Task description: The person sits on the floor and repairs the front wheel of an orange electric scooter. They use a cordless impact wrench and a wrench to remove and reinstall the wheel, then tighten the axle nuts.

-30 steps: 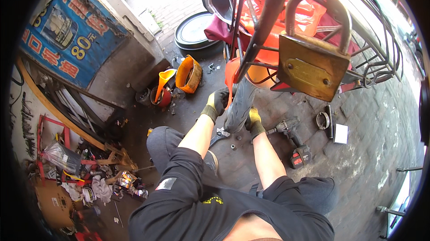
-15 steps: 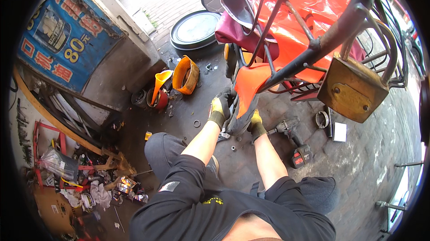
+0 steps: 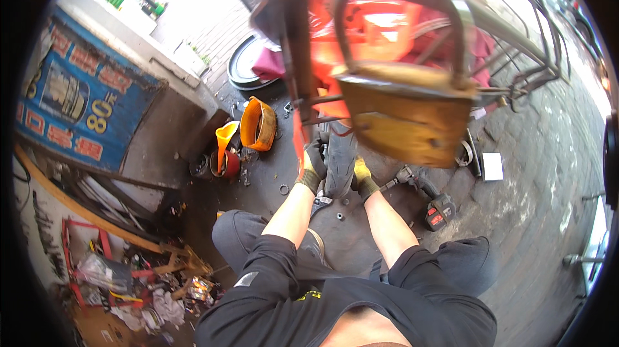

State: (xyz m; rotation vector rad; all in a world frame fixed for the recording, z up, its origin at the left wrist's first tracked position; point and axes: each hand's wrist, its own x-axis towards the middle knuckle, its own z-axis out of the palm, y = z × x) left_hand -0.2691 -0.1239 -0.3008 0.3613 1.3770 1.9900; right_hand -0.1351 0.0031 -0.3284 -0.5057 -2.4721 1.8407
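Note:
My left hand point(image 3: 314, 161), in a yellow and black glove, grips the left side of a dark tyre point(image 3: 340, 161) standing upright between my knees. On its right side my right hand point(image 3: 362, 174) holds it in a matching glove; some of its fingers are hidden. Above hangs a black metal rack point(image 3: 298, 44) loaded with an orange-red plastic bag point(image 3: 387, 28). A large brass padlock point(image 3: 406, 118), blurred and close to me, dangles from the rack and covers part of the view beyond the tyre. A cordless power tool point(image 3: 429, 199) lies right of my right hand.
An orange funnel point(image 3: 225, 135) stands in a red can point(image 3: 231, 165), beside a cut-open orange container point(image 3: 258, 125). Farther off lies a round black lid point(image 3: 240, 63). A white square box point(image 3: 492, 166) and a metal ring point(image 3: 464, 153) are at right. Clutter fills a red frame point(image 3: 74, 269) at left.
The rack and padlock have shifted left in view, and the padlock looms larger. An orange flap that hung over the tyre has moved left. Both hands remain on the tyre.

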